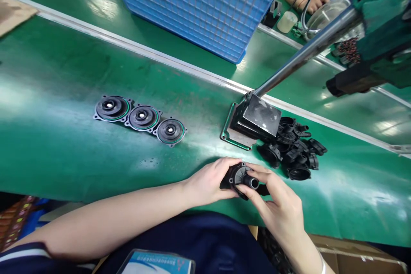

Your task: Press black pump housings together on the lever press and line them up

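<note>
Right of three round parts (143, 116), left grip (208, 181) and right grip (282, 199) clasp one black housing (240, 176).

A black round housing (239, 174) sat at about 5 o'clock from the middle of the view, held and partly covered. Its ribbed face was turned upward, with a short hollow spout (252, 182) jutting toward 4 o'clock, its open end showing. Small holed ears (243, 164) edged the rim, one near 12 o'clock, another between 8 and 9. Its underside was hidden.
</note>
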{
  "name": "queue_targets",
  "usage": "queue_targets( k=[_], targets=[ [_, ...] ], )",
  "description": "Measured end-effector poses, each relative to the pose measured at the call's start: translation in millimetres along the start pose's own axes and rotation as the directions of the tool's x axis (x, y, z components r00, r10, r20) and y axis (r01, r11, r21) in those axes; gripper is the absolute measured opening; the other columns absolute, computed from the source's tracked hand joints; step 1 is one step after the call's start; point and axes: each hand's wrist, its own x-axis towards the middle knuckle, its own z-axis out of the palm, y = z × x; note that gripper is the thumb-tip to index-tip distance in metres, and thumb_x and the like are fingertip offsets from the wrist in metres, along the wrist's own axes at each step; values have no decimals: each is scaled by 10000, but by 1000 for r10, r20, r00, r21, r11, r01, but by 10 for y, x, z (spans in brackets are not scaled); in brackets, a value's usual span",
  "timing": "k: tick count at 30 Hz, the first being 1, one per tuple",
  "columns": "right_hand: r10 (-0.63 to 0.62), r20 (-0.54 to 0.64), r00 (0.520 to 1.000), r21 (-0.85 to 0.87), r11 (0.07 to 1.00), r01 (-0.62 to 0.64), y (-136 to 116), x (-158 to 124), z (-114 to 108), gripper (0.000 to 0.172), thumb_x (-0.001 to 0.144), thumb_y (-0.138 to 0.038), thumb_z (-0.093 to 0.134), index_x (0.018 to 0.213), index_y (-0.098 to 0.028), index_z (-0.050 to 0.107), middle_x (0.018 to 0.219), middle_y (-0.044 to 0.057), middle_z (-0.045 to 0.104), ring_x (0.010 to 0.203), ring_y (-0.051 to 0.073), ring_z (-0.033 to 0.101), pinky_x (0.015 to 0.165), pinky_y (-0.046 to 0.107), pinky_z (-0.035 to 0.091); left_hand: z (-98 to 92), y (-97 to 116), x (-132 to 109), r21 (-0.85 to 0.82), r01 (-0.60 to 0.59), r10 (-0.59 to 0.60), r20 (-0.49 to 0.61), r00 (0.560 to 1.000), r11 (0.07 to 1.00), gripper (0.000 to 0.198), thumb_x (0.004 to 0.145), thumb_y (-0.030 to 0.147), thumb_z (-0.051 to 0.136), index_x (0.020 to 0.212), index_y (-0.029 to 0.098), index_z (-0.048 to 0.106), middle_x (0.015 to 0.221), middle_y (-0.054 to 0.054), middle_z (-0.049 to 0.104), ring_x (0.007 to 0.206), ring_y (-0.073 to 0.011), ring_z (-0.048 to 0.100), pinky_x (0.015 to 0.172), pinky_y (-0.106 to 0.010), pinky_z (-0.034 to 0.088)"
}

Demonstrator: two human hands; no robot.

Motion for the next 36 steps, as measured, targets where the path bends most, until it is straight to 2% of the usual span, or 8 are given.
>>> queue_targets(
  k=[13, 19, 31, 34, 36],
  targets=[
    [4, 6, 1000, -2, 1000, -4, 6, 24, -9, 250, 758, -267, 669, 933, -115, 574, 1048, 36, 637, 1014, 16, 620, 898, 97, 532, 6, -7, -7, -12, 18, -18, 21, 1000, 1000, 698, 779, 344, 748, 1348, 208, 366, 1293, -142, 582, 1201, -294, 587, 999, -451, 512],
    [0, 9, 1000, 43, 999, 0, 21, -7, -3, 284, 734, -251, 693, 947, -112, 564, 1069, 30, 628, 1044, 6, 611, 940, 86, 524, 4, -11, -6, 4, 0, 0, 14, 1000, 1000, 694, 784, 356, 745, 1338, 196, 360, 1287, -151, 581, 1198, -287, 589, 997, -443, 519],
    [5, 15, 1000, 34, 999, -6, 15, 18, -11, 272, 736, -245, 689, 940, -117, 563, 1052, 26, 630, 1036, 7, 616, 929, 88, 529, 16, -23, -8, 27, -23, 23, 0, 1000, 999, 686, 783, 356, 744, 1328, 181, 365, 1268, -153, 588, 1184, -280, 599, 991, -427, 528],
    [12, 18, 1000, 43, 999, -12, 25, -2, 2, 287, 728, -246, 693, 946, -117, 556, 1068, 31, 622, 1046, 13, 610, 934, 98, 528, 4, -22, -15, 17, -24, 24, 3, 1000, 1000, 720, 802, 358, 726, 1378, 201, 323, 1303, -152, 567, 1209, -277, 581, 1012, -431, 514],
    [13, 12, 1000, 48, 999, -14, 29, -9, 12, 295, 731, -252, 690, 957, -122, 552, 1063, 30, 620, 1037, 11, 610, 927, 99, 530, -13, -23, -18, 7, -69, 69, 17, 997, 998, 714, 835, 341, 693, 1417, 242, 292, 1341, -134, 539, 1244, -263, 552, 1041, -422, 493]
  ],
)
